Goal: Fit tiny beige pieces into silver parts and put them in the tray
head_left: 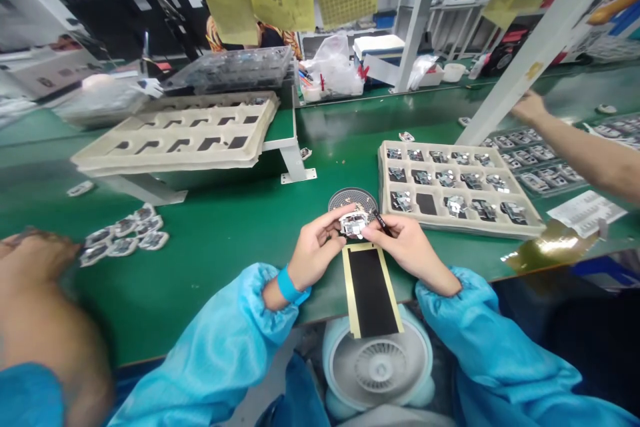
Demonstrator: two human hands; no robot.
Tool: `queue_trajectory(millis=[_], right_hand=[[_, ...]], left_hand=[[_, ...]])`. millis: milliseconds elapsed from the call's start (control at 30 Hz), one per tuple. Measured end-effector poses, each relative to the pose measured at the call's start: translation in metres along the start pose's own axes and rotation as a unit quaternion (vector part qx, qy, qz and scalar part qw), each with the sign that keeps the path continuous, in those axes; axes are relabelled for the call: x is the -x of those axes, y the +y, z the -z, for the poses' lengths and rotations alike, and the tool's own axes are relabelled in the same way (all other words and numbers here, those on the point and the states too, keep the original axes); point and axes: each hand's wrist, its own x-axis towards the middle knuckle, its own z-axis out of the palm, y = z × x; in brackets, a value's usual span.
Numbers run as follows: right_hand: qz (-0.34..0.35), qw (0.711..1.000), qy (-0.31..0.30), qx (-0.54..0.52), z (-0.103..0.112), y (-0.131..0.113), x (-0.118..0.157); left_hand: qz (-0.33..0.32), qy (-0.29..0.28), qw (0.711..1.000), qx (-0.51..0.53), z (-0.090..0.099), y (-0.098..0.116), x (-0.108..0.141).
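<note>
My left hand (pixel 316 247) holds a small white-rimmed electronic part (pixel 354 223) by its left side. On its right side, my right hand (pixel 404 240) pinches a thin black tool (pixel 383 222), with fingertips touching the part's edge. Behind the part sits a round dark dish (pixel 345 196) with tiny pieces in it. A black sheet with yellow edges (pixel 373 290) hangs over the table's front edge just below my hands.
A cream tray of parts (pixel 505 225) stands at right, another cream tray (pixel 170 161) on a raised stand at left. Several white-rimmed parts (pixel 123 246) lie at left. Other people's arms reach in at far left (pixel 45 307) and right (pixel 580 147). A metal post (pixel 530 67) slants at right.
</note>
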Motion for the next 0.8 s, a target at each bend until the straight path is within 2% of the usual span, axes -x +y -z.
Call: queue_trajectory(millis=[333,667,733,800], right_hand=[[-0.018,1.0,0.004,-0.02,0.0024,0.0004,-0.0001],[-0.02,0.999,0.011,-0.025,-0.0017,0.0007,-0.0011],[-0.01,1.0,0.017,-0.018,-0.0027,-0.0022,-0.0011],[0.004,0.999,0.039,-0.013,-0.0037,-0.0061,-0.0012]], left_hand=[[-0.04,-0.025,0.998,-0.048,0.0019,-0.0045,0.001],[-0.108,0.039,0.972,-0.207,-0.0018,0.003,0.0009],[-0.111,0.042,0.972,-0.204,-0.0012,0.0031,0.001],[-0.084,0.034,0.985,-0.146,-0.0011,0.001,0.0007]])
